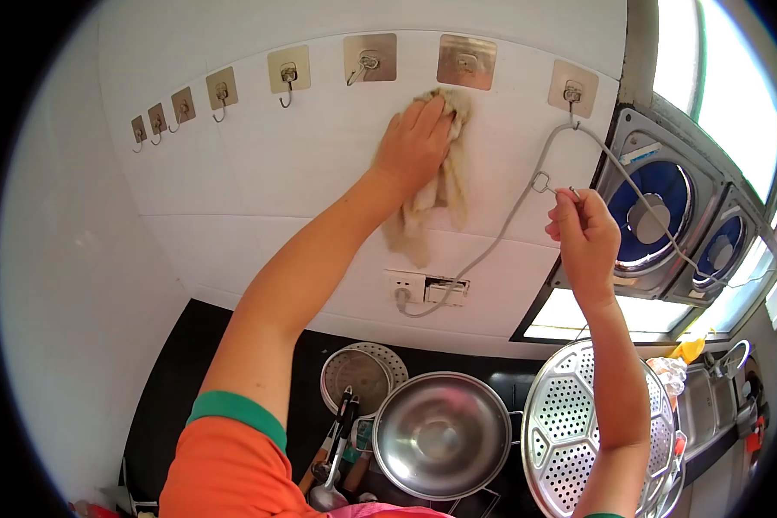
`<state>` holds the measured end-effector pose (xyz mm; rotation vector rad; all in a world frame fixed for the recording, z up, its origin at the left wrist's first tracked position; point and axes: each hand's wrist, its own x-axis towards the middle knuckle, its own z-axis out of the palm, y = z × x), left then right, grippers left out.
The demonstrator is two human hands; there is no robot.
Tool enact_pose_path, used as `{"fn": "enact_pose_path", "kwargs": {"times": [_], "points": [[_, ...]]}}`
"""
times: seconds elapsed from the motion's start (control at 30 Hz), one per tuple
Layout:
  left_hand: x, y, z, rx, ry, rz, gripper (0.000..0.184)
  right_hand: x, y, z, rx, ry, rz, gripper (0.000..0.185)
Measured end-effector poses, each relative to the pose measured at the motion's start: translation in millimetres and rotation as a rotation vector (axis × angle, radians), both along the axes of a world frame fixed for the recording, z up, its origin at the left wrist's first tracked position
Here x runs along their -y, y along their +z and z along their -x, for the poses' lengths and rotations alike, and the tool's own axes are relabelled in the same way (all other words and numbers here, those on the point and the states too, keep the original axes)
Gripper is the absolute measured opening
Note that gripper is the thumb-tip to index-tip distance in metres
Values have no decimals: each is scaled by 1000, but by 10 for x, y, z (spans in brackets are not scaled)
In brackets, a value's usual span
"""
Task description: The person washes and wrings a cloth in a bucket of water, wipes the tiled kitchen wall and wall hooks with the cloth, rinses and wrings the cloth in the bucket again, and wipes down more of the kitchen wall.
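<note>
A left hand (419,142), fingers closed over a crumpled, damp-looking beige cloth (425,211), presses it against a glossy white wall (319,164), just below a square, copper-toned, hookless metal plate (466,62) at the cloth's 12 o'clock. Well apart at 3 o'clock in the frame, the right hand (589,235) pinches a small silver wire hook with a looped end (541,182).

Good wiping here would call for even pressure through the fingertips, with short strokes around the plate's edges rather than over its raised holder. The cloth's loose tail, hanging towards the white plastic wall socket (403,283) at its 6 o'clock, is best gathered up, away from the plugged-in grey cord (527,198) at 3 o'clock. A firm pinch guards against dropping the hook towards the round silver metal wok (440,436) at the frame's 6 o'clock.
</note>
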<state>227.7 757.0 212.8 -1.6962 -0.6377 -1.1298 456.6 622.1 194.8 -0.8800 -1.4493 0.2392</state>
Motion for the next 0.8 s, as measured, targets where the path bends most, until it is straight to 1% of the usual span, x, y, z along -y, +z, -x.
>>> {"fn": "enact_pose_path", "kwargs": {"times": [0.1,0.2,0.3,0.4,0.5,0.6,0.7,0.8], "points": [[1,85,29,-38,-46,-110,34,54,131,27,36,-32,32,15],[-12,389,-56,-100,25,-216,29,4,209,151,50,-21,21,17],[-62,482,-78,-156,76,-210,21,-58,296,360,35,-35,6,17],[-97,490,-30,-117,48,-272,15,-175,358,448,15,-39,0,18],[-126,437,-25,-50,18,-290,14,-224,431,446,46,-79,-26,18],[-146,375,-55,33,-13,-238,16,-253,489,388,106,-147,-57,17],[-169,314,-108,150,-46,-263,18,-307,572,360,210,-223,-107,20],[-146,256,-136,232,-12,-214,21,-392,690,427,317,-317,-107,22]]}}
